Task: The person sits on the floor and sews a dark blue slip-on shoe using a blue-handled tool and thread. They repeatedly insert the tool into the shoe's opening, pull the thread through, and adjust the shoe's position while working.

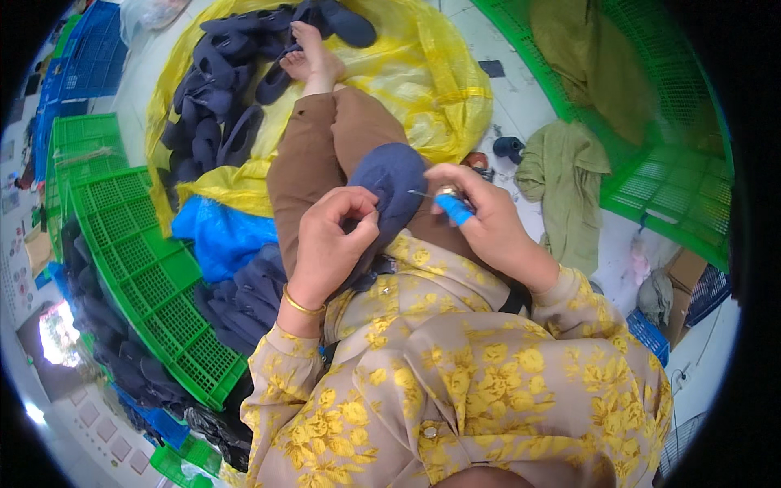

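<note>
A navy cloth shoe (396, 177) rests on my lap with its rounded toe pointing away from me. My left hand (332, 236) is closed on its left edge, thumb and forefinger pinched together. Just right of the shoe, my right hand (498, 221) has its fingers curled around a thin metal needle (418, 193), whose exposed end points left at the shoe. Blue tape (453, 209) wraps one finger of that hand, beside a metal ring. Whether thread runs from the needle is too fine to make out.
Ahead, a yellow plastic sheet (443, 89) bears a heap of navy shoes (207, 91) around my bare feet. Green crates (134, 244) stand at my left, beside more stacked navy shoes (244, 297). To the right are an olive cloth (565, 175) and another green crate (671, 191).
</note>
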### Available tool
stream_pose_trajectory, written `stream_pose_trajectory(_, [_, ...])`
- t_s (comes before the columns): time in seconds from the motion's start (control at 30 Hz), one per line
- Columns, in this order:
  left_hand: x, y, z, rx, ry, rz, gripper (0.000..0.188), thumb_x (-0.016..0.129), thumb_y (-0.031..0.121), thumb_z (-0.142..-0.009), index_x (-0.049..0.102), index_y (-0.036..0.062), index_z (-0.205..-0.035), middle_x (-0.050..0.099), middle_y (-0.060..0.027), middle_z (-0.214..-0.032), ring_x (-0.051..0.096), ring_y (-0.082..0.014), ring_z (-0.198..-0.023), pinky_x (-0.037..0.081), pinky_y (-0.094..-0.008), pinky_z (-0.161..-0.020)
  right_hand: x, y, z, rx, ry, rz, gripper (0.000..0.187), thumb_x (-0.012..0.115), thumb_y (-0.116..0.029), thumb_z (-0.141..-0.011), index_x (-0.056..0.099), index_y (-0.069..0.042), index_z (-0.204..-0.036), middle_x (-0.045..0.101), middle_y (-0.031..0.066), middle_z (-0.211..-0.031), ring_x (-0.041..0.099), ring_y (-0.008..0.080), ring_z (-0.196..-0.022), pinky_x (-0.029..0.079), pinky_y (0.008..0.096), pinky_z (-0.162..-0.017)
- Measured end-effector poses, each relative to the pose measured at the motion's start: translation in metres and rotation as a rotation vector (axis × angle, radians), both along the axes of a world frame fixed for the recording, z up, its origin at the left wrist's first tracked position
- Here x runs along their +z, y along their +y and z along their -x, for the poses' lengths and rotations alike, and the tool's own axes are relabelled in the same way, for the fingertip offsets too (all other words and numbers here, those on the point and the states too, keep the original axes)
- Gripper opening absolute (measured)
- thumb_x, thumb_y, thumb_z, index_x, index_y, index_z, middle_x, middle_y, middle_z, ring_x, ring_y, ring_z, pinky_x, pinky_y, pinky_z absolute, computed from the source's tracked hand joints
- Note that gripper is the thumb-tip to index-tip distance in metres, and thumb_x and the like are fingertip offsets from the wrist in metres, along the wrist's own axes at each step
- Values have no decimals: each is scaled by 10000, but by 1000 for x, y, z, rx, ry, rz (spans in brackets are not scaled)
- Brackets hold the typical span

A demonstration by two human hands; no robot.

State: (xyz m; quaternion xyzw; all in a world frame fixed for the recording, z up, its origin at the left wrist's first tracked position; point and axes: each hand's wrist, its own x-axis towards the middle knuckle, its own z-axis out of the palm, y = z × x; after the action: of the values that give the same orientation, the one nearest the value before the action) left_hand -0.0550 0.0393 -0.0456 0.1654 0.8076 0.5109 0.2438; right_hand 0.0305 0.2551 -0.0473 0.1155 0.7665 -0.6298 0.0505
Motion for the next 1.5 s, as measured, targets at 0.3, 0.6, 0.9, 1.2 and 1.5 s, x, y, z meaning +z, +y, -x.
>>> stream_pose_trajectory(0.3, [2, -17, 4, -25, -334, -167, 29, 588, 16, -930, 581, -11, -938, 641, -70, -1100, 571, -83, -979, 465, -222, -864, -22, -10, 37, 428, 205, -192, 371, 543, 67, -787, 633, -58, -1125, 662, 145, -948, 640, 344, -914, 511, 405, -786])
stream_pose_trajectory(0.6, [-10, -19, 10, -81, -351, -139, 79, 564, 85, -984, 550, 10, -1002, 628, -44, -1081, 559, -76, -924, 472, -216, -818, -23, -8, 52, 551, 299, -364, 338, 585, 16, -768, 637, -79, -1089, 658, 135, -941, 631, 369, -928, 495, 456, -752])
stream_pose_trajectory(0.9, [-21, -20, 8, -95, -340, -156, 88, 549, 98, -998, 555, 11, -1008, 628, -26, -1052, 555, -61, -889, 472, -200, -799, -12, -8, 64, 690, 176, -447, 159, 610, -15, -765, 619, -46, -920, 657, 172, -870, 631, 393, -826, 473, 480, -698])
stream_pose_trajectory(1.2, [-26, -13, 4, -76, -262, -167, 70, 547, 78, -988, 563, 14, -1009, 641, -15, -990, 577, -72, -886, 476, -219, -776, -11, 5, 76, 725, -49, -83, 143, 597, -13, -814, 611, -58, -949, 637, 96, -732, 621, 235, -620, 479, 373, -583])
stream_pose_trajectory(1.5, [-28, -5, -3, -91, 37, -54, 107, 585, 10, -882, 571, 8, -988, 599, -148, -895, 612, -281, -808, 484, -344, -713, -31, -28, 48, 422, 376, -386, 192, 632, -88, -815, 528, -35, -968, 628, 115, -750, 667, 229, -666, 508, 356, -560])
